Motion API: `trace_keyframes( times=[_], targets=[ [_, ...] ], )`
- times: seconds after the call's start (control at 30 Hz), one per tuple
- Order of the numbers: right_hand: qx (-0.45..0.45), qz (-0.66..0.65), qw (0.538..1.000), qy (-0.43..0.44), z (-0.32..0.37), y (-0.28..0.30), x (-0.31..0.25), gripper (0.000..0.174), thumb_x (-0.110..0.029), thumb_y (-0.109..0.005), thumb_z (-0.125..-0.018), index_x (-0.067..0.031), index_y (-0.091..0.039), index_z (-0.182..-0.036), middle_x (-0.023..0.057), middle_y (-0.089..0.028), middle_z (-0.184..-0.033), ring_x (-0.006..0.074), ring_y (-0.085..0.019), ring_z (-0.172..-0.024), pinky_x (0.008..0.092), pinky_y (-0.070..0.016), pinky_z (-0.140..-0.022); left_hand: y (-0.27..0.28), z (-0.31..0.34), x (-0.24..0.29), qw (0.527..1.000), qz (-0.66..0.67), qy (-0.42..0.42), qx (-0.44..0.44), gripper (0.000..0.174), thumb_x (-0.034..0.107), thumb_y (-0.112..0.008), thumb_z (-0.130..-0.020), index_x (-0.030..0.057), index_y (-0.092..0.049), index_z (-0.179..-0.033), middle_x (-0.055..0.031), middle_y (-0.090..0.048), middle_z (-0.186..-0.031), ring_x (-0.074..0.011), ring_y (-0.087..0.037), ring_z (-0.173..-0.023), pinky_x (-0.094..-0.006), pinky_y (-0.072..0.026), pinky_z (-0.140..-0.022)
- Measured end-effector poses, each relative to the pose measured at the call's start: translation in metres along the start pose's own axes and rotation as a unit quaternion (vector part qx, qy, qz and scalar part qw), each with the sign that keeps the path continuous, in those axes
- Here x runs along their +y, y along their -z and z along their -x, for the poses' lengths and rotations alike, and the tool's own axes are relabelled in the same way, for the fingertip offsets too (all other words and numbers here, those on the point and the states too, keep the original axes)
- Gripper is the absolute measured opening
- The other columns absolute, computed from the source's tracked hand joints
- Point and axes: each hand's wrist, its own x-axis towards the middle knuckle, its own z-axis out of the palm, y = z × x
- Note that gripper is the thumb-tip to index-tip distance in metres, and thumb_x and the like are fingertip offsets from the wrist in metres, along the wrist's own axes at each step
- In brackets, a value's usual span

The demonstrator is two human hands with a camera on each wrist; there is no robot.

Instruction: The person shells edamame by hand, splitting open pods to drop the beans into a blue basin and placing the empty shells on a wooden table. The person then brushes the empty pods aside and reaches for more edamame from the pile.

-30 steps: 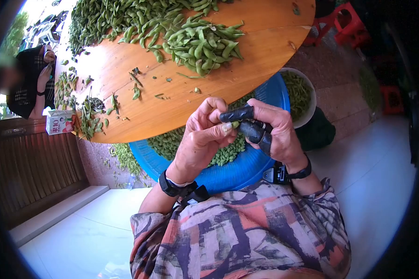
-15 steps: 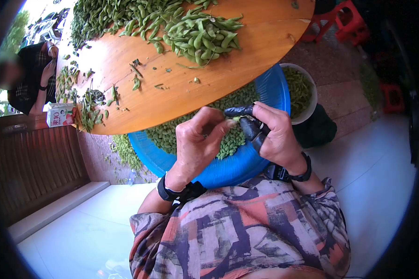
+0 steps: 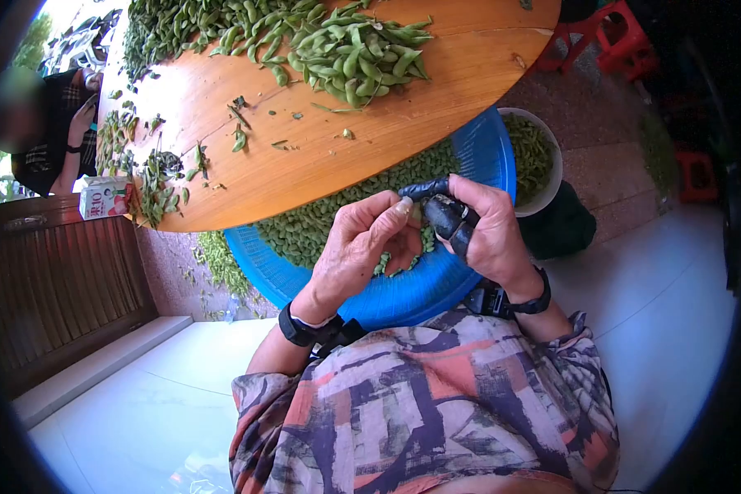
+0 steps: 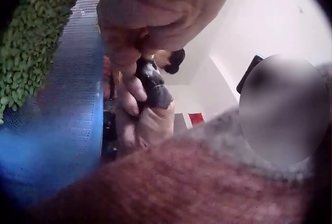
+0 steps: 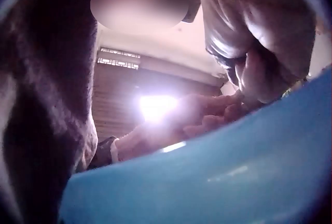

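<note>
Over the blue basket [image 3: 300, 290], my two hands meet fingertip to fingertip. My left hand [image 3: 358, 245] has its thumb and index finger pinched together against the right fingers. My right hand [image 3: 496, 230], with black coverings [image 3: 446, 221] on its thumb and finger, grips a green soybean pod [image 3: 417, 216] that is mostly hidden between the fingers. Shelled green beans [image 3: 292, 239] fill the basket beneath. In the left wrist view the covered right fingers [image 4: 155, 86] show beyond the left hand; in the right wrist view, the basket wall [image 5: 207, 182] hides part of the hands.
A wooden table [image 3: 305, 177] reaches over the basket, with a heap of soybean pods [image 3: 358, 66] on it. A white bowl of pods [image 3: 558, 169] stands right of the basket. Red stools [image 3: 626, 41], a juice carton [image 3: 104, 199] and another person [image 3: 53, 136] are farther off.
My left hand drew slightly down and left from the right fingers, then came back against them. The pod shows less now. My right hand stays nearly in place.
</note>
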Motion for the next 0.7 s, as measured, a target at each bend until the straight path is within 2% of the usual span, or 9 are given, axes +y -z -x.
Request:
trace_keyframes(
  times=[0.07,0.1,0.17,0.2,0.27,0.43,0.5,0.63,0.7],
  targets=[
    [0.002,0.061,0.994,0.096,-0.002,0.001,0.008,0.013,0.002,-0.060,-0.080,0.0002,-0.062,-0.093,0.0119,-0.047,-0.073,0.0235,-0.053,-0.066,0.0314,-0.0417,-0.058,0.000,-0.002,0.000,1.000,0.023,-0.003,-0.001,0.032,0.028,-0.048,-0.103,0.0010,-0.060,-0.089,-0.0062,-0.063,-0.070,-0.0088,-0.053,-0.053,-0.0214,-0.0407,-0.046],
    [0.002,0.061,0.994,0.096,-0.003,0.000,0.005,0.013,0.002,-0.060,-0.080,0.0002,-0.062,-0.093,0.0119,-0.047,-0.073,0.0235,-0.053,-0.066,0.0314,-0.0417,-0.058,-0.001,-0.003,-0.001,0.999,0.044,-0.007,-0.002,0.033,0.028,-0.047,-0.103,0.0006,-0.060,-0.090,-0.0069,-0.063,-0.071,-0.0095,-0.054,-0.054,-0.0217,-0.0414,-0.046],
    [0.032,0.116,0.984,0.133,-0.002,-0.003,-0.003,0.019,0.006,-0.060,-0.073,0.0014,-0.061,-0.091,0.0138,-0.050,-0.078,0.0310,-0.056,-0.069,0.0361,-0.0449,-0.062,0.000,-0.004,-0.003,0.999,0.042,-0.007,-0.002,0.033,0.028,-0.048,-0.103,0.0005,-0.060,-0.089,-0.0068,-0.063,-0.072,-0.0096,-0.055,-0.055,-0.0219,-0.0421,-0.046],
    [0.031,0.117,0.984,0.133,-0.001,-0.005,-0.003,0.019,0.006,-0.060,-0.073,0.0014,-0.061,-0.091,0.0138,-0.050,-0.078,0.0310,-0.056,-0.069,0.0361,-0.0449,-0.062,0.001,-0.005,-0.004,0.999,0.039,-0.006,-0.002,0.033,0.028,-0.048,-0.103,0.0003,-0.060,-0.089,-0.0067,-0.064,-0.073,-0.0097,-0.056,-0.055,-0.0221,-0.0427,-0.047],
    [0.064,0.188,0.966,0.164,0.001,-0.008,-0.003,0.026,0.010,-0.060,-0.066,0.0023,-0.060,-0.090,0.0155,-0.053,-0.085,0.0367,-0.058,-0.074,0.0400,-0.0475,-0.064,0.002,-0.005,-0.005,0.999,0.038,-0.008,-0.007,0.033,0.028,-0.049,-0.102,0.0003,-0.061,-0.089,-0.0065,-0.064,-0.073,-0.0095,-0.056,-0.056,-0.0220,-0.0431,-0.047],
    [0.082,0.207,0.956,0.192,0.000,-0.011,-0.001,0.028,0.013,-0.062,-0.063,0.0022,-0.060,-0.089,0.0155,-0.055,-0.084,0.0359,-0.059,-0.075,0.0393,-0.0488,-0.064,0.005,-0.004,-0.006,1.000,0.014,-0.011,-0.001,0.031,0.027,-0.051,-0.101,0.0002,-0.062,-0.090,-0.0051,-0.064,-0.073,-0.0080,-0.057,-0.056,-0.0214,-0.0435,-0.047],
    [0.079,0.220,0.952,0.196,-0.001,-0.010,-0.001,0.029,0.012,-0.063,-0.062,0.0022,-0.060,-0.088,0.0156,-0.055,-0.084,0.0354,-0.060,-0.076,0.0384,-0.0491,-0.064,0.006,-0.005,-0.008,0.999,-0.025,-0.028,0.030,0.025,0.022,-0.054,-0.100,0.0006,-0.063,-0.092,-0.0038,-0.064,-0.072,-0.0072,-0.056,-0.056,-0.0208,-0.0436,-0.047],
    [0.054,0.212,0.959,0.183,-0.004,-0.009,-0.005,0.026,0.011,-0.064,-0.064,0.0007,-0.062,-0.088,0.0131,-0.054,-0.078,0.0331,-0.059,-0.071,0.0379,-0.0476,-0.061,0.005,-0.002,-0.008,0.997,0.012,-0.042,0.056,0.019,0.017,-0.055,-0.099,0.0005,-0.063,-0.094,-0.0028,-0.063,-0.071,-0.0070,-0.055,-0.055,-0.0209,-0.0437,-0.048],
    [0.040,0.208,0.962,0.169,-0.006,-0.010,-0.009,0.025,0.011,-0.065,-0.065,0.0000,-0.063,-0.088,0.0121,-0.054,-0.076,0.0319,-0.059,-0.069,0.0374,-0.0469,-0.059,0.005,0.000,-0.009,0.993,-0.086,-0.069,0.053,0.017,0.014,-0.053,-0.100,-0.0006,-0.063,-0.098,-0.0040,-0.064,-0.072,-0.0075,-0.057,-0.056,-0.0221,-0.0453,-0.049]
  ],
)
